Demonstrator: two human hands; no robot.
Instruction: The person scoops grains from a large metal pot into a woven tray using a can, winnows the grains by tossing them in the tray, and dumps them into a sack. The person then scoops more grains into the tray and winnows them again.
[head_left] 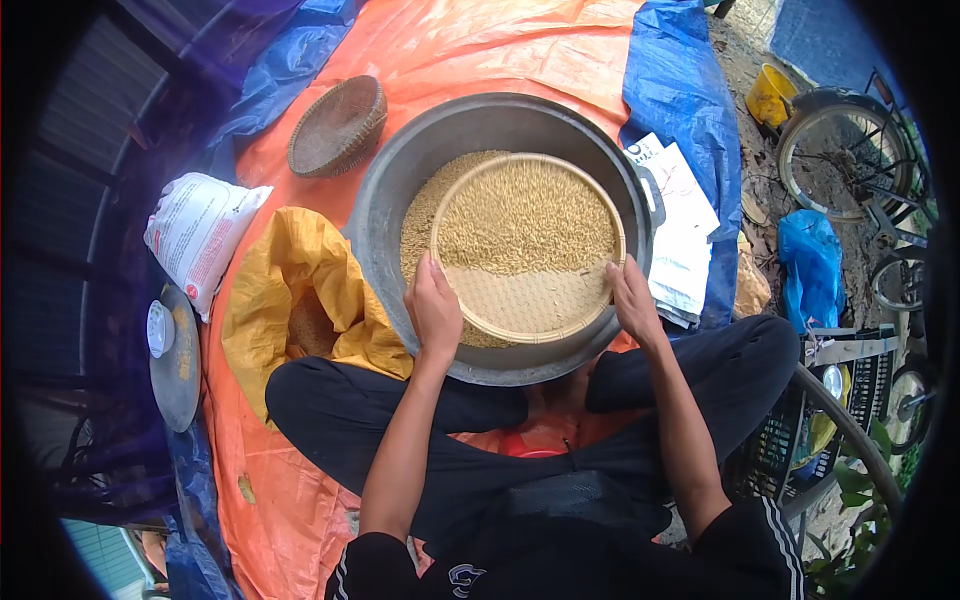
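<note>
Both my hands grip a round woven sieve (520,300) by its rim, over a large grey metal basin (510,108). My left hand (433,308) is closed on the rim's near left side, and my right hand (634,302) on its near right side. Unhusked grain (530,215) covers the far part of the sieve, while the near part shows bare weave. More grain (420,225) lies in the basin below, partly hidden by the sieve. The basin stands just beyond my crossed legs.
An open yellow sack (270,300) stands left of the basin, a woven basket (335,130) beyond it. A white printed sack (207,230) and a round tray (180,370) lie farther left. White bags (680,220) lie right on the orange tarp (480,45). A bicycle wheel (790,160) stands far right.
</note>
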